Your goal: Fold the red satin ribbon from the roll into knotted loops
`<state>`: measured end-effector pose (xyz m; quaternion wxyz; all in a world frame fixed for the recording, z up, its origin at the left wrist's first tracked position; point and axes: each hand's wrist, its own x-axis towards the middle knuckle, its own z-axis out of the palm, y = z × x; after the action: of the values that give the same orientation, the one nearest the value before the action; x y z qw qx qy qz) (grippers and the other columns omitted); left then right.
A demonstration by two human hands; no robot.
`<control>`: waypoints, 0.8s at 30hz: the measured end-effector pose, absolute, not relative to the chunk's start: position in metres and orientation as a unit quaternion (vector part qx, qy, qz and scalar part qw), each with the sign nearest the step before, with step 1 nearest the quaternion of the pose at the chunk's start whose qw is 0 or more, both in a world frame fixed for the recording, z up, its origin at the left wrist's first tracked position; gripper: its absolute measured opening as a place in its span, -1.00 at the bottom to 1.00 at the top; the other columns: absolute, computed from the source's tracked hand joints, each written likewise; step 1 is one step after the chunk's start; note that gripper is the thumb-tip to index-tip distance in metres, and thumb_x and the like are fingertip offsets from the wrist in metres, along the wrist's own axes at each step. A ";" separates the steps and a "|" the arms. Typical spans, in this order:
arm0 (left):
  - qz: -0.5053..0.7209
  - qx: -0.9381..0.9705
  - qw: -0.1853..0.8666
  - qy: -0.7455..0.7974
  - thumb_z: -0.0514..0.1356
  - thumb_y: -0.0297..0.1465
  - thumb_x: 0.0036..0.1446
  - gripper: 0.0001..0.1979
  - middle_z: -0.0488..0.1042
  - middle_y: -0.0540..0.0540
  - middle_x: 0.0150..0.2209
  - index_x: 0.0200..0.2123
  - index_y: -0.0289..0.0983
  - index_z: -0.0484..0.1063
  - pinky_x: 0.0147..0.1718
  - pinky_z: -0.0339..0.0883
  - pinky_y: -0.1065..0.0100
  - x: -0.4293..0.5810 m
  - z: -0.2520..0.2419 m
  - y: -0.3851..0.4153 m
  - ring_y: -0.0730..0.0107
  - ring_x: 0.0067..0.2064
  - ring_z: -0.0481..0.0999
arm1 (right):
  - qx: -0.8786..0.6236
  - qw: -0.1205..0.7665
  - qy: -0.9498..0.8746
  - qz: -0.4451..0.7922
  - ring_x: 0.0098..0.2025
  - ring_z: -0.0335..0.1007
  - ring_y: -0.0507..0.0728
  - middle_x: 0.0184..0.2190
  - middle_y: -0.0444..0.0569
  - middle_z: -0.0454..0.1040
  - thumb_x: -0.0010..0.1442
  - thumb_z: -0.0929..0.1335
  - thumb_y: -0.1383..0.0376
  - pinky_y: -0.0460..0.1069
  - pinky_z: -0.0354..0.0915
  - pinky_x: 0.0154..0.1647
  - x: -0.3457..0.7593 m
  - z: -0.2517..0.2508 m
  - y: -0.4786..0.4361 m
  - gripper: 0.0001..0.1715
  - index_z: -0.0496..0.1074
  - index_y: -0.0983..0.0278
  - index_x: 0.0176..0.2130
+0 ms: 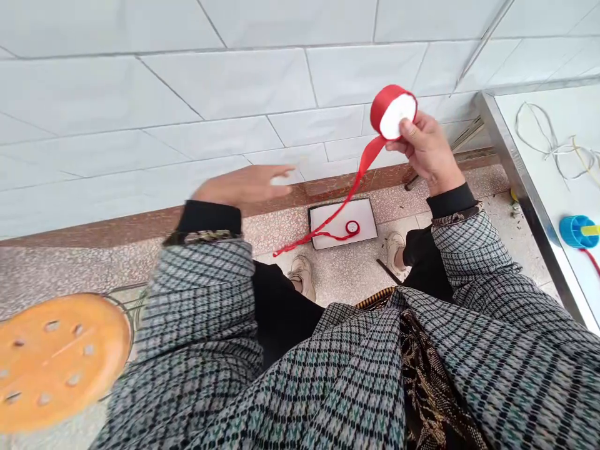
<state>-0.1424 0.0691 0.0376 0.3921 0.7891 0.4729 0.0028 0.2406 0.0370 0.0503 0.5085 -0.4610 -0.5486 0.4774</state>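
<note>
The right hand (pixel 429 150) holds a red ribbon spool (pixel 394 112) up in front of the tiled wall, fingers curled round its rim and the thumb pressed on its white face. A loose ribbon tail (pixel 344 203) runs down from it to a white tray (pixel 344 223) on the floor, where a small red coil (pixel 352 228) lies. The left hand (pixel 246 184) hovers empty and blurred, fingers straight and close together, well apart from the ribbon. Unwinding should go best with the spool gripped lightly so that it turns, the tail kept flat and untwisted, and the free hand taking the strip below the spool.
</note>
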 end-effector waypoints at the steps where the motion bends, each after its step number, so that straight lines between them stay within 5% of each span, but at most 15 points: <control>1: 0.067 0.780 0.409 0.469 0.39 -0.07 0.20 -0.35 0.63 -0.24 0.26 0.28 -0.23 0.52 0.44 0.30 -0.09 -0.119 0.038 0.062 -0.10 0.36 0.52 | -0.454 0.501 -0.552 0.487 -0.09 0.62 0.14 -0.09 0.00 0.65 0.08 0.57 -0.39 -0.01 0.62 -0.14 0.233 0.047 0.036 -0.08 0.56 0.20 0.11; 4: 0.298 0.705 0.493 0.415 0.27 -0.27 0.38 -0.55 0.64 -0.27 0.19 0.28 -0.24 0.45 0.34 0.43 0.00 -0.049 0.033 0.040 0.12 0.24 0.61 | -0.437 0.484 -0.556 0.515 -0.11 0.62 0.11 -0.05 0.02 0.66 0.02 0.59 -0.42 -0.04 0.64 -0.14 0.217 0.043 0.033 0.08 0.56 0.23 0.21; 7: 0.372 0.636 0.555 0.387 0.33 -0.35 0.32 -0.73 0.68 -0.17 -0.06 0.05 -0.28 0.50 0.13 0.55 0.14 -0.005 0.024 0.027 0.27 -0.01 0.69 | -0.436 0.465 -0.559 0.530 -0.09 0.63 0.12 -0.02 0.05 0.66 0.06 0.57 -0.43 -0.03 0.64 -0.13 0.208 0.045 0.030 0.13 0.53 0.23 0.30; 11: 0.379 0.577 0.598 0.407 0.34 -0.39 0.24 -0.86 0.66 -0.08 -0.26 -0.14 -0.29 0.55 -0.13 0.56 0.29 0.002 0.015 0.026 0.38 -0.24 0.65 | -0.441 0.437 -0.565 0.544 -0.02 0.62 0.17 0.02 0.10 0.64 0.07 0.55 -0.44 -0.02 0.64 -0.14 0.203 0.050 0.029 0.15 0.51 0.24 0.31; 16: 0.377 0.538 0.623 0.424 0.31 -0.46 0.18 -0.96 0.62 -0.04 -0.35 -0.27 -0.28 0.53 -0.19 0.53 0.34 -0.005 0.011 0.027 0.44 -0.31 0.61 | -0.412 0.436 -0.572 0.559 0.04 0.60 0.20 0.03 0.12 0.63 0.07 0.57 -0.41 -0.03 0.64 -0.16 0.198 0.052 0.029 0.14 0.51 0.24 0.32; 24: 0.296 0.488 0.730 0.375 0.13 -0.63 -0.20 -0.79 0.39 0.11 -0.54 -0.44 -0.28 0.42 -0.39 0.37 0.41 -0.020 0.001 0.022 0.65 -0.61 0.24 | -0.439 0.475 -0.551 0.526 -0.05 0.64 0.18 -0.12 0.02 0.61 0.12 0.53 -0.44 0.02 0.62 -0.19 0.215 0.053 0.040 0.06 0.49 0.18 0.28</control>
<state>-0.0202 0.0215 0.0009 0.7303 0.4885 0.3745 0.2964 0.2154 0.0405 0.0533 0.4754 -0.4394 -0.5513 0.5262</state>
